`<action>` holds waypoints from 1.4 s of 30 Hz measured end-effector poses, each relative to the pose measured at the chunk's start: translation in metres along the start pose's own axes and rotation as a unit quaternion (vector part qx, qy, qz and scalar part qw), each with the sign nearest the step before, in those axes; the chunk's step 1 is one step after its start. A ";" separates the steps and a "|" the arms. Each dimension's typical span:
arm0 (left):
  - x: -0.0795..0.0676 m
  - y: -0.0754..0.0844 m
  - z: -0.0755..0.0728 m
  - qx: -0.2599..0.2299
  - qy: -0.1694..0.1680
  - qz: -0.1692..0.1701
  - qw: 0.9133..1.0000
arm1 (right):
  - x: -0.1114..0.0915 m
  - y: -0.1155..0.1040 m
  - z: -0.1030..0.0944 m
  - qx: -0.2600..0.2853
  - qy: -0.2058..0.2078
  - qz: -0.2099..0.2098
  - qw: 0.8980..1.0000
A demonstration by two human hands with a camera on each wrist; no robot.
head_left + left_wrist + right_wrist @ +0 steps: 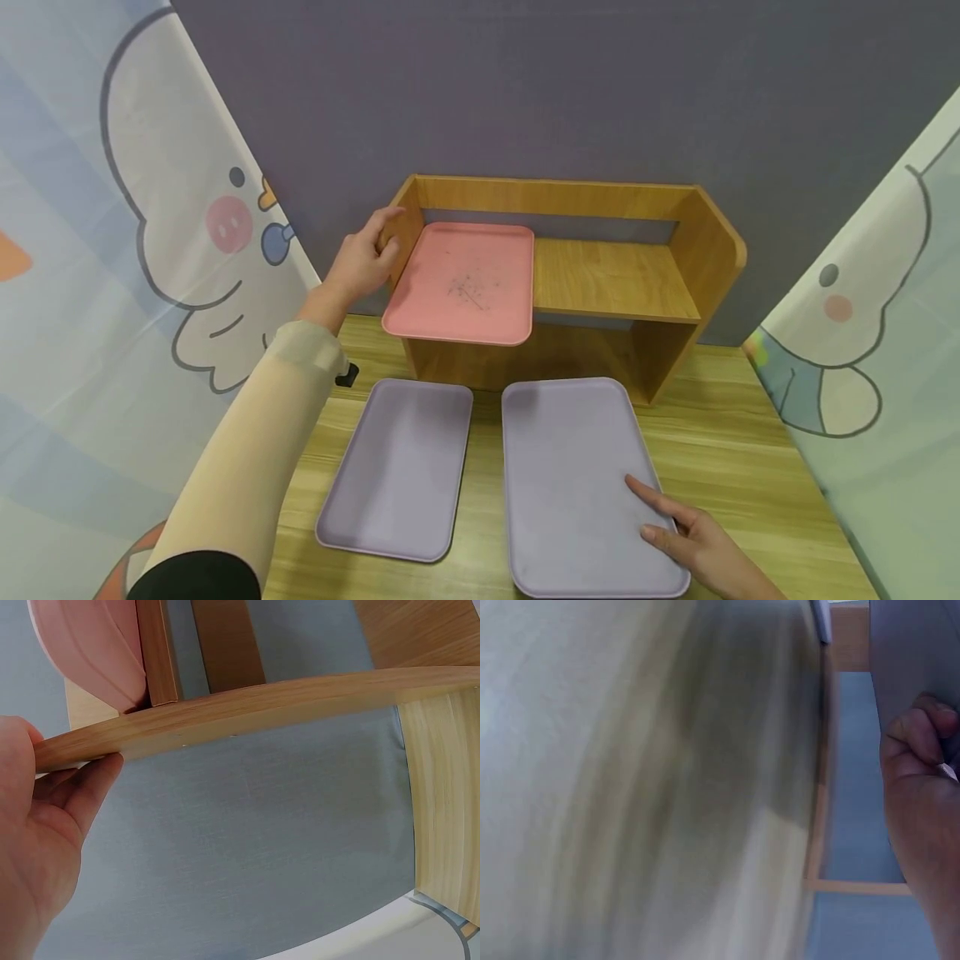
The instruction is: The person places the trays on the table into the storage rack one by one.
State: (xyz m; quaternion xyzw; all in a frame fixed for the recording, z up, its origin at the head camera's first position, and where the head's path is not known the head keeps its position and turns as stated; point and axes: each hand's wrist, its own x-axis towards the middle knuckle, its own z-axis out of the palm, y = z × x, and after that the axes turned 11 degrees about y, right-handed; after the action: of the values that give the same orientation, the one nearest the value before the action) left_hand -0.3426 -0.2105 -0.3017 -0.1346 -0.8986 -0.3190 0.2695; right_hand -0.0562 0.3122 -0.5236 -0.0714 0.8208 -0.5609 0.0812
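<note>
Upper shelf free right of centre; pink tray blocks its left, side panel its right. Raised lilac tray, lower centre, has gap beneath.

The shelf looks wooden and smooth, the larger lilac tray matt plastic.

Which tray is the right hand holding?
The rightmost lavender tray: the right hand grips its right edge. The other lavender tray lies on the table, the pink tray sits on the shelf; neither touches that hand.
</note>
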 end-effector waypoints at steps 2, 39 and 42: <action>0.000 0.000 -0.001 0.002 0.000 -0.003 1.000 | -0.004 -0.005 -0.007 0.018 -0.012 0.012 1.000; 0.000 0.001 0.000 0.002 0.005 -0.001 1.000 | -0.024 -0.080 -0.073 -0.092 0.106 -0.041 0.989; 0.000 0.001 0.001 0.001 0.006 0.001 1.000 | -0.018 -0.087 -0.073 -0.098 0.113 -0.078 0.986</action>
State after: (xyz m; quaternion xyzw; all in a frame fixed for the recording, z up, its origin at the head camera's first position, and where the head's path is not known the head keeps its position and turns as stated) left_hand -0.3424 -0.2092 -0.3016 -0.1333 -0.8973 -0.3185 0.2749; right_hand -0.0519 0.3511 -0.4158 -0.0790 0.8679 -0.4863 -0.0630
